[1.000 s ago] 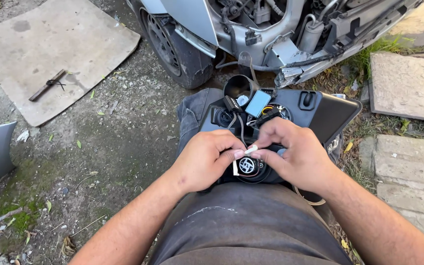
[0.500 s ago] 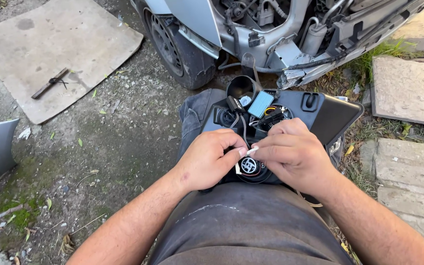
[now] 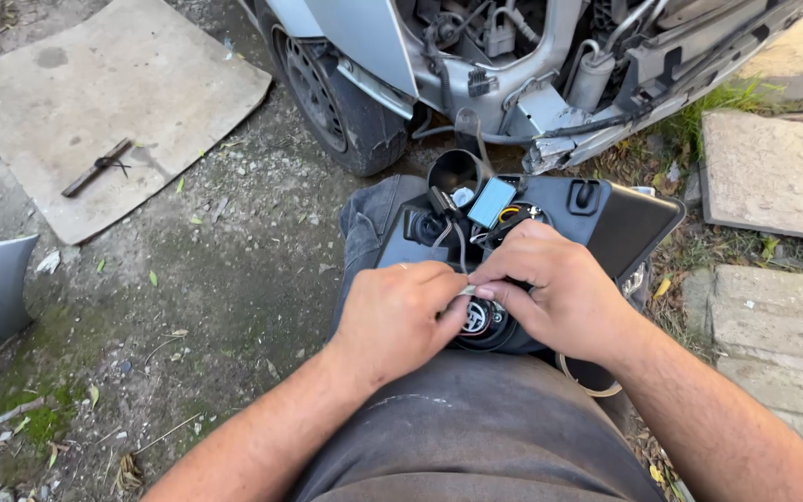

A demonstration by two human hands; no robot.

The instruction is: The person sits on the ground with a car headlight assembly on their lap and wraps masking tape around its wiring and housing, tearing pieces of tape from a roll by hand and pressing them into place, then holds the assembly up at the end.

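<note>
Both hands work at the headlamp housing rear: left hand and right hand pinch a small pale part, possibly a connector. Seating it needs fine alignment.

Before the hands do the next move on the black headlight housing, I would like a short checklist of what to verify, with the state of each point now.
1. Headlight housing supported: ok, it rests on the person's lap.
2. Both hands on the work: ok, left hand and right hand meet over the round rear opening.
3. Small light-coloured part gripped: ok, pinched between the fingertips of both hands.
4. Wires out of the way: cannot tell, they run under the hands.
5. Blue-topped module secured: cannot tell.
6. Car clear of the hands: ok, it stands beyond the housing.
</note>
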